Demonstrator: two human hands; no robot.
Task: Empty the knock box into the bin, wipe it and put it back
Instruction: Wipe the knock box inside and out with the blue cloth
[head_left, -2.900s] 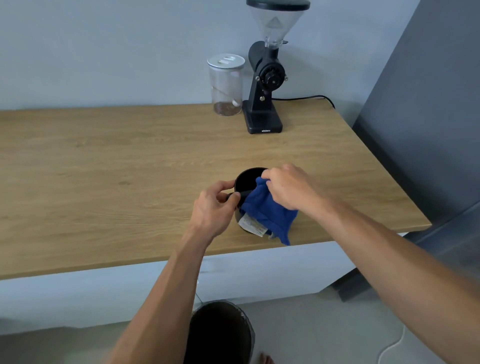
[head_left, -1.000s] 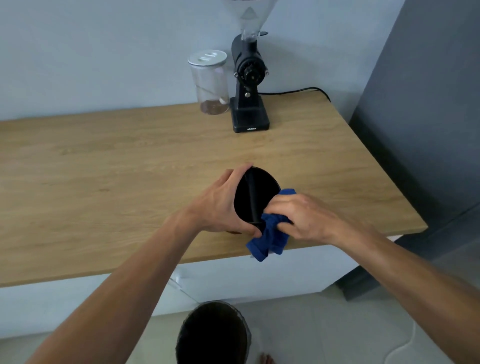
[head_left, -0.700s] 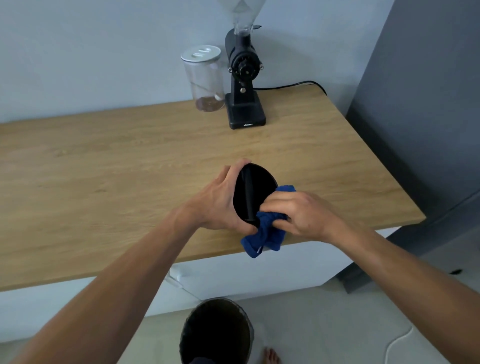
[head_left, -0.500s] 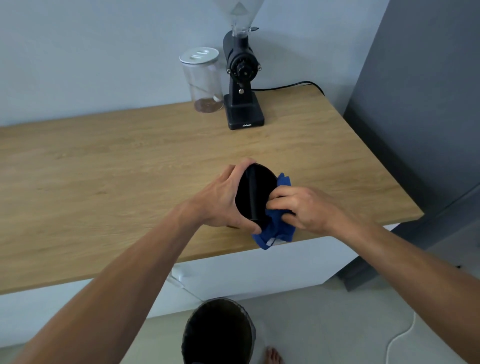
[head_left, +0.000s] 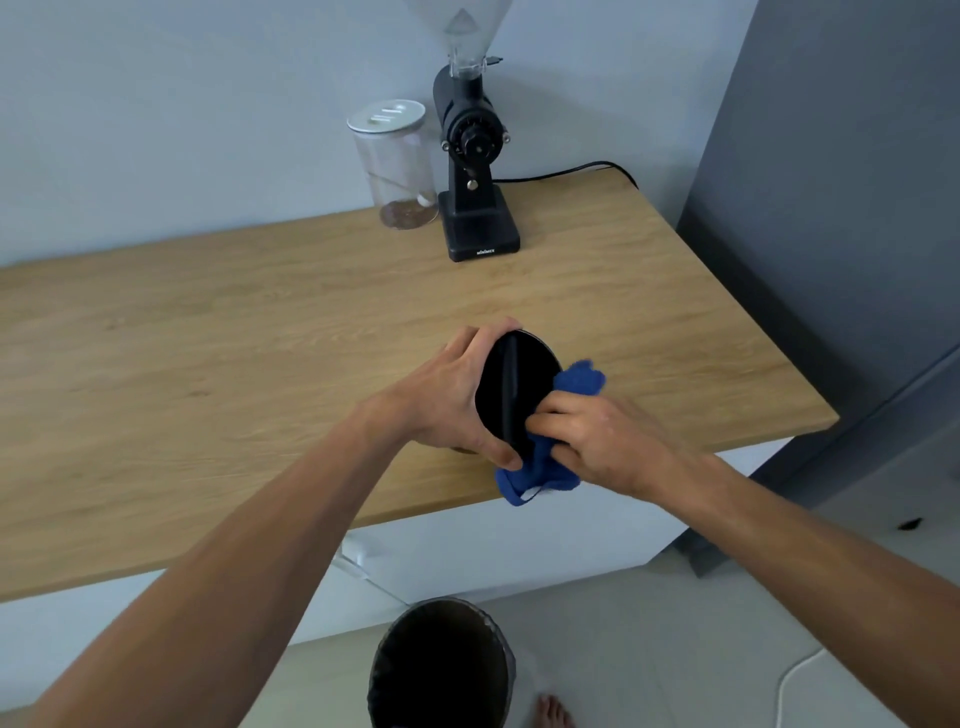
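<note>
The black round knock box (head_left: 524, 379) is tipped on its side near the front edge of the wooden counter (head_left: 208, 364), its open mouth and knock bar facing me. My left hand (head_left: 452, 400) grips its rim and body from the left. My right hand (head_left: 597, 441) presses a blue cloth (head_left: 576, 379) against the box's right rim; the cloth's tail hangs below the counter edge. The black bin (head_left: 441, 670) stands on the floor below, between my arms.
A black coffee grinder (head_left: 475, 171) and a clear lidded jar (head_left: 397, 166) stand at the back of the counter by the wall, with a black cable running right. A grey cabinet (head_left: 841, 208) borders the counter's right end. A bare foot shows beside the bin.
The knock box went from standing upright to lying tipped in my left hand. My right hand has moved the blue cloth from inside the box around its right rim.
</note>
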